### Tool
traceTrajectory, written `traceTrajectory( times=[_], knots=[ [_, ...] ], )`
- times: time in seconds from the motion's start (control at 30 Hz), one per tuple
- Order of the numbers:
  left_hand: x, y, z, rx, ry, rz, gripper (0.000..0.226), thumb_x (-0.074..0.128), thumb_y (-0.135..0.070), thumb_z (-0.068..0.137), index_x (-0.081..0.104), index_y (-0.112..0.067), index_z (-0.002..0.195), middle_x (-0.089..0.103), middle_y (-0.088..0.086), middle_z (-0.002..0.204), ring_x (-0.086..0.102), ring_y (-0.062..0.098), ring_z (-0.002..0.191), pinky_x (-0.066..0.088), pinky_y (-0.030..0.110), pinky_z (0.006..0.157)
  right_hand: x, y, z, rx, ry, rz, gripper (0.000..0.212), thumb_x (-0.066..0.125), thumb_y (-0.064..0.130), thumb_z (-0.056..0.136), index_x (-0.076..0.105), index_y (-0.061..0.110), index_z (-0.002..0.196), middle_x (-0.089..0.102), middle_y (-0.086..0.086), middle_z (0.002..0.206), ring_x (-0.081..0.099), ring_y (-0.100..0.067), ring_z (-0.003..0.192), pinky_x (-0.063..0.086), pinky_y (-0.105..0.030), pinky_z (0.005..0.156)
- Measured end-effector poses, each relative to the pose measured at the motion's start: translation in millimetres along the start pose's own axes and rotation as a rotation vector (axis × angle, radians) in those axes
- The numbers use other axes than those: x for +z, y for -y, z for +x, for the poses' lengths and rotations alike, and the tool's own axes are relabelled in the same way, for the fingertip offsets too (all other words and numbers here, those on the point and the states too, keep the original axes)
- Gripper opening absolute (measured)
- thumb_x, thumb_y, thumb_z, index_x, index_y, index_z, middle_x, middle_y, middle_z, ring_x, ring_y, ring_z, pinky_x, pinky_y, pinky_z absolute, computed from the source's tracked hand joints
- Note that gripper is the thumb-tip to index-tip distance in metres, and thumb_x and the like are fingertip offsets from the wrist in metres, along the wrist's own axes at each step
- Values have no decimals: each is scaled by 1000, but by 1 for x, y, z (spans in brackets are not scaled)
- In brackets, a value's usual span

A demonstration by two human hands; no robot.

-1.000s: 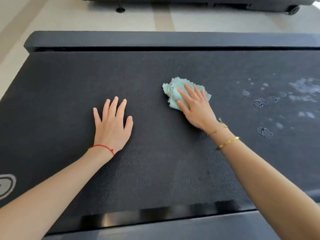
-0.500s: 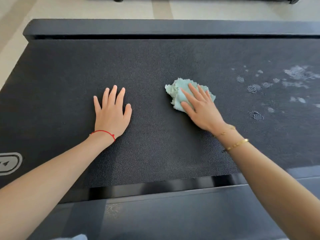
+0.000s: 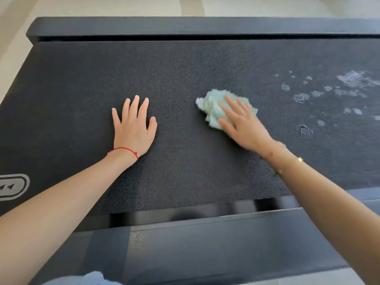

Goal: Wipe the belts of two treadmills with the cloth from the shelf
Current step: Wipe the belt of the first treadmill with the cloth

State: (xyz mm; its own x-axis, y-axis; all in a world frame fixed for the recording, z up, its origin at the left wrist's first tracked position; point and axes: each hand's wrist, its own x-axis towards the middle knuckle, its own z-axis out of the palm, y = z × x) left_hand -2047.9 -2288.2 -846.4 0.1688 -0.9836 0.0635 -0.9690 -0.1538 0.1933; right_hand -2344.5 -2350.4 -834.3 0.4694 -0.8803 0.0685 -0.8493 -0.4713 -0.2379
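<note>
- Two hands lie on the treadmill belt [image 3: 185,64]: the left hand [image 3: 133,128] lies flat, fingers straight and spread, holding nothing; the right hand [image 3: 240,122] presses straight fingers down on the cloth [image 3: 211,108].
- As a grip, the right hand is not clamped: its fingers lie across the top of the bunched pale green cloth without curling round it, so far as the blurred view shows.
- Placement: the cloth sits on the belt near its middle, to the right of the left hand and well apart from it.
- Pale, dried-looking blotches [image 3: 302,97] mark the belt further right, near the cloth but not touching it.
- Step in hand, by my reading: wiping this belt, with the marked patch not yet reached.
- Next, the move seems to call for sliding the cloth rightward over the blotches under firm pressure, the left hand bracing.
- No second treadmill can be made out here, so much of the task probably remains.
</note>
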Motion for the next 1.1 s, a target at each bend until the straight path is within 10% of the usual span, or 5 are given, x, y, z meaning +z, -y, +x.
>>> traceTrajectory(
  times=[0.1, 0.37, 0.63, 0.93, 1.1],
  knots=[
    [0, 0, 0, 2, 0, -2, 59, 25, -41, 103, 16, -21, 158, 11, 6, 166, 4, 25, 153, 2, 57, 121, 5, 14, 16, 152, -17, 7, 51, 31, 44, 103, 28, 28, 152, 18, -7, 162, 11, -35, 149, 3, -45, 121],
    [2, 1, -1, 8, -27, -28, 58, 29, -39, 103, 19, -20, 157, 14, 6, 165, 6, 26, 153, 1, 57, 121, 4, 79, -98, -373, 115, 66, 51, 30, 48, 104, 22, 37, 153, 10, 7, 164, 6, -20, 151, 3, -39, 123],
    [-2, -3, -5, 49, -1, -95, 54, 34, -32, 103, 26, -19, 155, 17, 7, 164, 6, 27, 153, 0, 61, 119, 7, 23, -2, 247, -67, 60, 49, 32, 42, 105, 27, 33, 152, 15, -2, 163, 7, -28, 151, -1, -40, 122],
    [-1, -24, 2, 115, 16, -107, 54, 33, -30, 103, 25, -18, 155, 19, 6, 163, 8, 26, 152, 1, 63, 118, 0, 79, -109, -105, 81, 62, 50, 25, 47, 104, 21, 38, 153, 11, 8, 163, 3, -17, 151, 1, -36, 123],
    [0, -38, 13, 116, 38, -141, 55, 33, -29, 103, 23, -18, 156, 16, 6, 164, 6, 24, 152, 0, 62, 118, -1, 23, -27, 219, -28, 53, 52, 28, 49, 102, 27, 33, 152, 18, -2, 162, 12, -29, 150, 5, -41, 122]
  ],
)
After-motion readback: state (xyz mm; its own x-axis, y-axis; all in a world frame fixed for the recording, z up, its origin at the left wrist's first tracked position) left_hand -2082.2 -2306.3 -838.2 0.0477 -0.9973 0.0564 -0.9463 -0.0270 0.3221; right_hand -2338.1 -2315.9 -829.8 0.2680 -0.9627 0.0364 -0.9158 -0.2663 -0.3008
